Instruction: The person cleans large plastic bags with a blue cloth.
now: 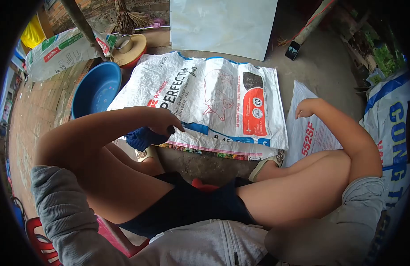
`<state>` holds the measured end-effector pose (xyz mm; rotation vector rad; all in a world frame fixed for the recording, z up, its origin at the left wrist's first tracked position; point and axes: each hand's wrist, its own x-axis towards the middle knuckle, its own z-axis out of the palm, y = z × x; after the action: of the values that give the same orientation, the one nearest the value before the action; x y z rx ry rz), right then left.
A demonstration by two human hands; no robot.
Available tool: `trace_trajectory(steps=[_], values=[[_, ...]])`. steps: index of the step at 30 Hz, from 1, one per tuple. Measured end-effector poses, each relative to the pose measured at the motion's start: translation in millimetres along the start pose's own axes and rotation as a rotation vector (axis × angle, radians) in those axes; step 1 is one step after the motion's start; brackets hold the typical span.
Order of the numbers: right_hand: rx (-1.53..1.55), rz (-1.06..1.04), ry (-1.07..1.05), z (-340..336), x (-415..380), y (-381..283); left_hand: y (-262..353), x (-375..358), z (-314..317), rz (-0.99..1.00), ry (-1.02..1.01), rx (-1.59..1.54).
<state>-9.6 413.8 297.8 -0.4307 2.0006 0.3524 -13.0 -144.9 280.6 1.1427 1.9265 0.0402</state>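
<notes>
My left hand (164, 120) is bent over the near left part of a flattened white printed sack (218, 93). Its fingers are closed on a bunched dark blue cloth (145, 138), which hangs below the wrist above my left foot; one finger points out towards the sack. My right hand (309, 107) hovers beyond the sack's right edge, over a second white sack (318, 137) with red lettering. Its fingers are curled down with the tips together. Whether anything small is between them is hidden.
A blue basin (97, 91) stands on the left, near a metal bowl (124, 43) on a round lid. A whitish board (222, 26) lies at the back. Poles rise on both sides, with a black device (293, 50) by the right one. A large printed sack (391, 119) stands far right.
</notes>
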Motion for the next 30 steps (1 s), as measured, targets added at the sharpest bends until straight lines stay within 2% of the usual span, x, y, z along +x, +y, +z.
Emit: trace_trajectory(steps=[1,4,5,7,8,11,14,16,18,20,22,23,24,25,26,27,28,30], values=[[0.059,-0.052,0.052,-3,10,-8,11,-4,-12,0.015,-0.156,-0.045],[0.191,-0.179,0.223,-27,29,-42,17,-10,-47,0.111,-0.116,-0.075],[0.114,-0.143,0.263,-42,26,-56,19,-14,-63,0.059,-0.041,-0.02],[-0.08,-0.071,0.355,-81,5,-96,24,-26,-101,-0.027,0.157,0.073],[-0.198,-0.036,0.403,-97,0,-111,19,-29,-118,-0.005,0.309,0.139],[-0.17,-0.157,0.61,-140,-22,-142,41,-55,-174,-0.057,0.688,0.162],[-0.061,-0.199,0.764,-184,-64,-172,50,-54,-205,0.048,1.149,0.268],[-0.065,-0.167,0.881,-200,-94,-180,79,-55,-229,-0.125,1.076,0.305],[-0.163,-0.119,0.855,-214,-118,-174,88,-39,-247,-0.033,1.151,0.319],[-0.09,0.092,0.708,-228,-147,-172,88,-12,-254,0.061,1.229,0.32],[-0.09,0.221,0.595,-243,-175,-171,89,7,-252,0.318,1.32,0.398],[0.012,0.341,0.572,-253,-185,-168,92,10,-251,0.282,1.234,0.4],[0.114,0.454,0.545,-263,-190,-167,91,11,-253,0.296,1.233,0.395],[0.105,0.483,0.596,-271,-189,-156,87,12,-253,0.287,1.2,0.41],[0.095,0.506,0.648,-281,-186,-146,81,14,-252,0.273,1.164,0.424],[0.175,0.322,0.626,-287,-176,-135,76,14,-253,0.22,1.182,0.451],[-0.021,0.24,0.774,-291,-166,-134,69,11,-252,0.201,1.209,0.432],[0.04,0.2,0.927,-293,-138,-137,60,-3,-253,0.097,1.212,0.465]])
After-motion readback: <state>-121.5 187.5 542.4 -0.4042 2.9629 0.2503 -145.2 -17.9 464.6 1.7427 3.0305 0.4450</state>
